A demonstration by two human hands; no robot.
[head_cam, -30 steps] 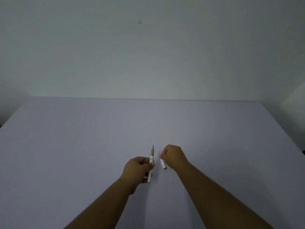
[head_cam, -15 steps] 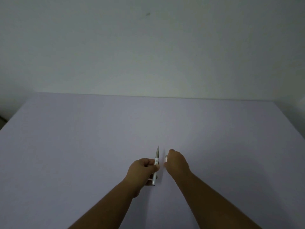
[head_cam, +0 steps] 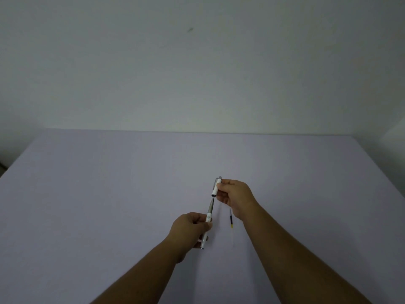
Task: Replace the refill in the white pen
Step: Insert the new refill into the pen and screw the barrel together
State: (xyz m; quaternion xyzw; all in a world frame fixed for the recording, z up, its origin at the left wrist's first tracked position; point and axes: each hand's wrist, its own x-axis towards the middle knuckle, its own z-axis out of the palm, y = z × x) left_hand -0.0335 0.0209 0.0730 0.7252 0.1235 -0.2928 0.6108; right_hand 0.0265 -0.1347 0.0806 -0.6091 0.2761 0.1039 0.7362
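My left hand (head_cam: 190, 227) grips the white pen (head_cam: 208, 218) by its barrel, with the grey tip pointing up and away from me. My right hand (head_cam: 235, 197) pinches the white pen cap (head_cam: 215, 187) just beyond that tip, its open end facing the tip with a small gap between them. A thin refill (head_cam: 231, 219) with a dark stretch and a yellow end lies on the table just under my right wrist, to the right of the pen.
The lilac table (head_cam: 109, 205) spreads wide to all sides of my hands. A pale wall (head_cam: 197, 73) rises behind its far edge. Both forearms reach in from the bottom of the view.
My right hand has lifted the cap from beside the pen to just above its tip. The refill under my right wrist has come into view. The left hand holds the pen as before.
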